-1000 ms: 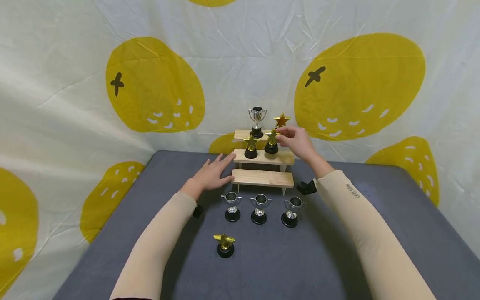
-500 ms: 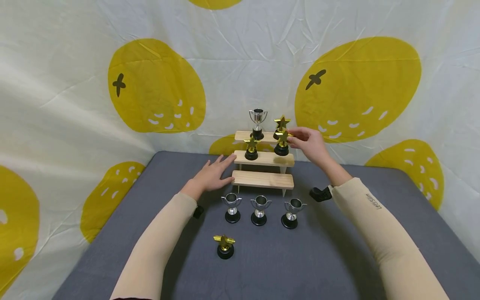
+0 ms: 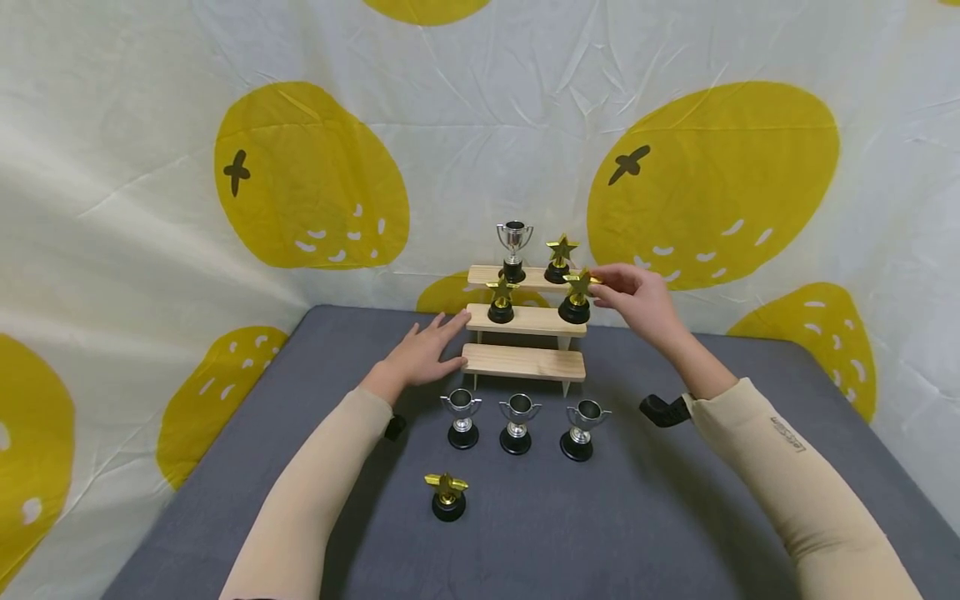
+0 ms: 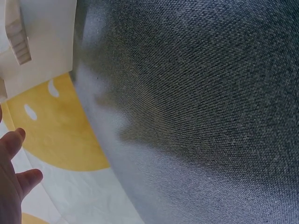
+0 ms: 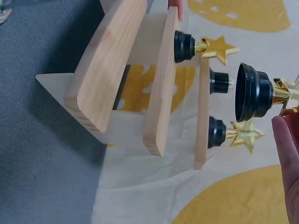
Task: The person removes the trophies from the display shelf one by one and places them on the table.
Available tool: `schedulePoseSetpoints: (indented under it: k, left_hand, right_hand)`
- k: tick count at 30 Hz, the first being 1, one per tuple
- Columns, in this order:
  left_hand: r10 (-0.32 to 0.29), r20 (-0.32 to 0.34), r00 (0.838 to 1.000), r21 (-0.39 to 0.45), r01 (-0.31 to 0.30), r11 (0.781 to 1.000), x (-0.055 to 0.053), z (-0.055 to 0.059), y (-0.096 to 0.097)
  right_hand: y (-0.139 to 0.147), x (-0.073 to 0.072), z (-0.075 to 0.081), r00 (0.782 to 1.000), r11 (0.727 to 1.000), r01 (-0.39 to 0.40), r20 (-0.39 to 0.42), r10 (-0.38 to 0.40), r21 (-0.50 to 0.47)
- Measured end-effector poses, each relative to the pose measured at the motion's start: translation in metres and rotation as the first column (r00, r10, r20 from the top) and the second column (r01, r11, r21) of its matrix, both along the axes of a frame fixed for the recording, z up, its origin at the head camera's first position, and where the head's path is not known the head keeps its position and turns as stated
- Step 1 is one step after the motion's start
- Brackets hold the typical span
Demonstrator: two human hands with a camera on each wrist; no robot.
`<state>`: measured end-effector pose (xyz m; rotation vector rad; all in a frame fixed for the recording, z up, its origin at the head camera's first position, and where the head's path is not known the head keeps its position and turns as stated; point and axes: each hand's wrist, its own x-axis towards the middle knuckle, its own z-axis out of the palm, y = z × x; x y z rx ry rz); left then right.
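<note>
Currently, my right grip (image 3: pixel 641 303) pinches a gold star trophy (image 3: pixel 577 297) by the side of its star, close to upright, its black base at the right end of the middle shelf (image 3: pixel 528 319). Seen from the right wrist, that base hangs apart from the wood, its underside rim showing. My left grip (image 3: pixel 420 352) is spread, its fingertips at the left ends of the middle shelf and the lower shelf (image 3: pixel 525 361). It seems to be steadying them, though whether it presses I cannot tell.

On the top shelf (image 3: pixel 483 277) stand a silver cup (image 3: pixel 513 240) and, to its right, a star trophy (image 3: pixel 559 252). The middle shelf carries 1 matching trophy (image 3: pixel 501 300) toward its left end. On the grey tabletop (image 3: pixel 570 525), 3 silver cups (image 3: pixel 516 425) form a row before the shelves, with 1 spare trophy (image 3: pixel 447 496) nearer me.

I judge the step in hand as placing this trophy on the middle shelf. The next move calls for easing it slightly left, lowering it upright, and releasing after the base sits flat; too near the end, it could tip off.
</note>
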<state>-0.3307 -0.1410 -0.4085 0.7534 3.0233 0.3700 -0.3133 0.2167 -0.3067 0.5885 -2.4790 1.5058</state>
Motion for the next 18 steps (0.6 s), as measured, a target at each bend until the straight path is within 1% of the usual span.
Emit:
schedulePoseSetpoints:
  k: [4, 13, 18]
  left_hand:
    - [-0.001, 0.002, 1.000, 0.000, 0.001, 1.000, 0.001, 0.000, 0.000]
    - [0.002, 0.000, 1.000, -0.007, -0.002, 1.000, 0.003, 0.000, -0.001]
    - [-0.001, -0.017, 1.000, -0.015, 0.001, 1.000, 0.002, 0.000, 0.000]
  right_hand:
    - [0.001, 0.011, 0.001, 1.000, 1.000, -0.009, -0.027, 0.009, 0.005]
    - [-0.002, 0.037, 0.004, 0.996, 0.997, -0.010, -0.086, 0.017, 0.076]
    - [-0.005, 0.049, 0.005, 0.991, 0.997, -0.042, -0.121, 0.050, 0.067]
